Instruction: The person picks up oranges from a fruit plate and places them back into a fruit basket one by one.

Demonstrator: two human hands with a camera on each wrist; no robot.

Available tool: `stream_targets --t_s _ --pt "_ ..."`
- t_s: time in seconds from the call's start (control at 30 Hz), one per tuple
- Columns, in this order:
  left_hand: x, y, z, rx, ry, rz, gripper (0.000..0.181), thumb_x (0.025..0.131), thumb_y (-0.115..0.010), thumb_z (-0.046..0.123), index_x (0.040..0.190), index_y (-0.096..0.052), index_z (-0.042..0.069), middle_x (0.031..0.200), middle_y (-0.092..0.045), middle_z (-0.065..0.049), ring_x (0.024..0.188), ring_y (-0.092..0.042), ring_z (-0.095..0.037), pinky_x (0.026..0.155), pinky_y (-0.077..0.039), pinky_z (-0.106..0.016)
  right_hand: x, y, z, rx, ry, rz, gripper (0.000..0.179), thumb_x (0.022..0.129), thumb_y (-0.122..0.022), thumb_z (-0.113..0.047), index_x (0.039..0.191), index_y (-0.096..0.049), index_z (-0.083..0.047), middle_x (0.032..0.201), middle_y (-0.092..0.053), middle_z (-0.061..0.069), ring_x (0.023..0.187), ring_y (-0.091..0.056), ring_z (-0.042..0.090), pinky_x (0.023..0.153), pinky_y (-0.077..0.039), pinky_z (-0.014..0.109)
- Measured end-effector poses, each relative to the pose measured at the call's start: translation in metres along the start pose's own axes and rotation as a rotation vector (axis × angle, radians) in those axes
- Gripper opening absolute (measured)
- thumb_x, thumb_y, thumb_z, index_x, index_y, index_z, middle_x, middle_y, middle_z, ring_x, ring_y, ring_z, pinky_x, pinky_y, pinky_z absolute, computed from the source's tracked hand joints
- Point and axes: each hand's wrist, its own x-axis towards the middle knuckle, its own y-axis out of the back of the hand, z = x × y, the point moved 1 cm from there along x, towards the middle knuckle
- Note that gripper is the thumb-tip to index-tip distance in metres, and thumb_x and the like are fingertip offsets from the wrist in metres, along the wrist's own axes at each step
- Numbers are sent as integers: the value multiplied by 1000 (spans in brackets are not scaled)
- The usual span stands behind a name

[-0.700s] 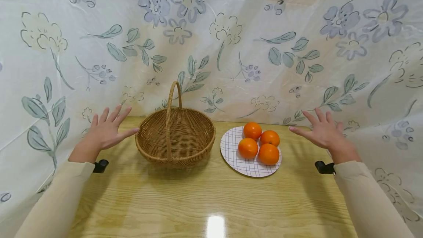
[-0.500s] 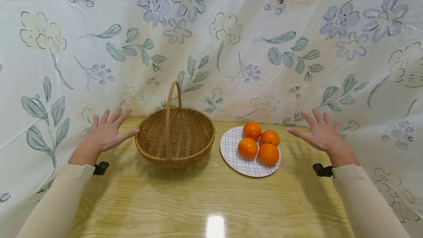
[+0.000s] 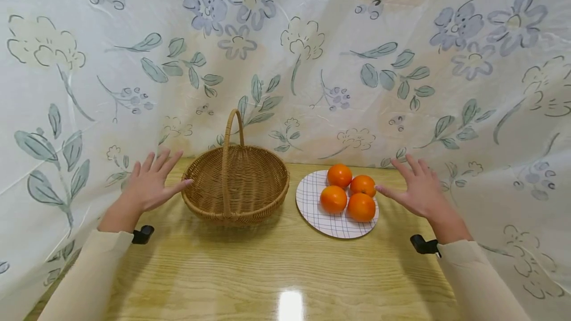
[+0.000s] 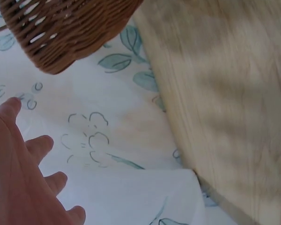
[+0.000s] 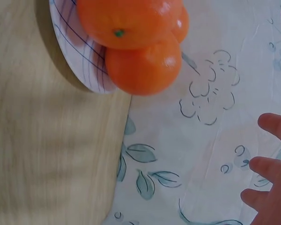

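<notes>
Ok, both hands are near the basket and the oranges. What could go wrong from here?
The four round oranges crowd together on a flat-looking plate, so bumping one might send another rolling off.

In the head view the left hand overlaps the basket; contact is unclear, but a sideways move might knock it.

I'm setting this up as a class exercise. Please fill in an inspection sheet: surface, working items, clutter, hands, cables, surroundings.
Surface: wood-grain table, with a bright reflection at the near side.
Working items: wicker basket, upright, handle raised; to its right, a round checked plate bearing four oranges.
Clutter: nothing seen.
Hands: left hand spread by the basket, contact unclear; right hand spread beside the plate. Neither holds anything.
Cables: nothing seen; a black device sits at the left wrist, another at the right.
Surroundings: floral cloth behind the table and along both sides.
</notes>
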Motion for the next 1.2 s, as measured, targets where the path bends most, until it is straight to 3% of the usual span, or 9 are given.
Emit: stream_targets --t_s 0.13,0.33,0.57,0.93,1.2 --pt "-3 -5 3 -40 -6 18 92 98 -48 69 167 -3 29 171 -6 -22 153 -2 -56 117 2 -78 -5 -8 -5 8 23 52 98 87 -62 -73 157 -38 -9 165 -19 30 146 -16 61 111 -15 82" --pt "-8 -12 8 -71 -37 71 88 100 -50 63 167 -8 25 170 -10 -24 153 -6 -56 116 -3 -79 -15 -23 -11 114 48 112 92 86 -72 -64 155 -44 -9 166 -21 27 146 -22 58 111 -21 80" --pt "-10 -24 11 -110 -83 131 81 103 -50 55 167 -13 20 168 -13 -29 149 -10 -61 117 -12 -76 -26 -43 -22 213 85 203 90 76 -87 -52 147 -53 -8 160 -32 28 141 -31 57 103 -33 81" --pt "-13 -34 18 -427 -57 119 76 106 -50 43 167 -12 16 167 -15 -31 150 -15 -57 114 -17 -78 -43 -70 -39 289 0 190 92 73 -90 -53 145 -56 -9 158 -35 25 141 -32 54 102 -38 79" --pt "-14 -38 19 -710 51 51 78 108 -45 47 167 -3 20 165 -17 -31 146 -24 -59 111 -29 -76 -50 -88 -50 401 -67 216 89 73 -92 -48 144 -58 -5 149 -42 23 136 -40 47 107 -41 71"
